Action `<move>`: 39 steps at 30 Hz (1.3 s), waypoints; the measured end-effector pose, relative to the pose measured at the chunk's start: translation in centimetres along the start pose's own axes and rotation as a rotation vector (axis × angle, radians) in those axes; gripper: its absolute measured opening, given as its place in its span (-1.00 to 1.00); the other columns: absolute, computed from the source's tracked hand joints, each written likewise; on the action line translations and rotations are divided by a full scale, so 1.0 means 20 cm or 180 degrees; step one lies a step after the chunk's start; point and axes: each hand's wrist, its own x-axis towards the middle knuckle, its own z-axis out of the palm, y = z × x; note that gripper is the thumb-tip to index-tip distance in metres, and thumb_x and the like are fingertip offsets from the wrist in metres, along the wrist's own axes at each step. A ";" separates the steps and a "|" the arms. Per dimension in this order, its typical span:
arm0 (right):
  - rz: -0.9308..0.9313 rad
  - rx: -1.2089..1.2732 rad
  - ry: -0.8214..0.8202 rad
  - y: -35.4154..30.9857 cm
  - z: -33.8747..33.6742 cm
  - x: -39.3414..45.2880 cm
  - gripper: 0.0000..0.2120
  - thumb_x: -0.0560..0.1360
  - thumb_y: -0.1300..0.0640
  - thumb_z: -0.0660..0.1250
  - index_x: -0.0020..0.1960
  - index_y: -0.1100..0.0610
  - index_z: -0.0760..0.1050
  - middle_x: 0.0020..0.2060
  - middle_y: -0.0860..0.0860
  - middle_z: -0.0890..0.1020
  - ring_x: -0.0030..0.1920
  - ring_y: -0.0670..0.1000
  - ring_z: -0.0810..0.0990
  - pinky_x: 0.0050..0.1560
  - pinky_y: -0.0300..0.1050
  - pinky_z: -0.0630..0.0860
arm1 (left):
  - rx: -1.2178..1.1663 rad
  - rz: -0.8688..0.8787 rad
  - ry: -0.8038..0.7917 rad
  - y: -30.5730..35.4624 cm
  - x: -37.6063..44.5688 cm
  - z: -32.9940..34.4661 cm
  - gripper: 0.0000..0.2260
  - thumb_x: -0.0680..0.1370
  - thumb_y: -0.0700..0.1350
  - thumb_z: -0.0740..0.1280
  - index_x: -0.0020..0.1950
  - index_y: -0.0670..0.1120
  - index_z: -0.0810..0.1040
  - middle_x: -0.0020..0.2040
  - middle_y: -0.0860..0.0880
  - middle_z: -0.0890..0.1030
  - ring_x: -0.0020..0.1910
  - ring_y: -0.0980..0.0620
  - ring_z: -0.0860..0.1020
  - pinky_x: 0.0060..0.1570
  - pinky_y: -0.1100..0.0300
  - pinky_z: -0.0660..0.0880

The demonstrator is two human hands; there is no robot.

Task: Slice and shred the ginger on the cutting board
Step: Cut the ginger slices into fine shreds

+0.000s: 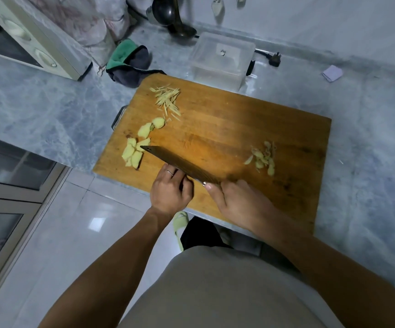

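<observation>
The right hand covers the cleaver handle entirely. Beside it, the left hand curls its fingertips out of sight, so whether they hold ginger cannot be told.

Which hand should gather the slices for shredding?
Left. The left hand holds nothing and is nearest the ginger slices at the board's left; the right hand grips the cleaver.
</observation>
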 end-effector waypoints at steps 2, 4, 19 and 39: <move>-0.0004 0.0015 -0.0015 0.01 0.01 0.00 -0.45 0.67 -0.24 -0.05 -0.18 0.12 0.45 -0.31 0.12 0.58 -0.29 0.16 0.57 -0.29 -0.11 0.32 | 0.0014 -0.0047 -0.0059 0.00 0.00 0.00 -0.79 0.47 -0.22 0.27 0.00 -0.24 0.64 -0.01 -0.21 0.60 -0.02 -0.23 0.55 -0.12 0.08 0.47; -0.0016 0.0001 0.0006 0.01 0.00 0.00 -0.44 0.67 -0.25 -0.05 -0.15 0.14 0.47 -0.30 0.12 0.57 -0.28 0.16 0.58 -0.28 -0.10 0.33 | 0.0031 -0.0056 -0.0075 0.00 0.00 0.00 -0.78 0.47 -0.21 0.27 0.03 -0.23 0.64 0.00 -0.21 0.60 -0.01 -0.24 0.55 -0.13 0.08 0.46; -0.0136 -0.0215 0.0066 -0.02 -0.03 -0.02 -0.55 0.69 -0.22 -0.03 -0.13 0.07 0.39 -0.15 0.16 0.64 -0.15 0.18 0.62 -0.25 -0.11 0.28 | 0.0146 -0.0199 -0.0058 0.01 -0.01 0.00 -0.77 0.50 -0.15 0.25 -0.07 -0.23 0.66 -0.10 -0.20 0.61 -0.07 -0.17 0.53 -0.20 0.09 0.45; 0.0002 -0.0149 -0.0067 -0.01 0.06 0.03 -0.45 0.68 -0.24 -0.02 0.09 0.17 0.55 -0.09 0.17 0.65 -0.05 0.18 0.65 -0.21 -0.13 0.28 | 0.0153 -0.0244 -0.0089 0.01 -0.01 -0.01 -0.79 0.48 -0.14 0.25 -0.22 -0.23 0.61 -0.23 -0.19 0.57 -0.19 -0.18 0.53 -0.30 0.14 0.41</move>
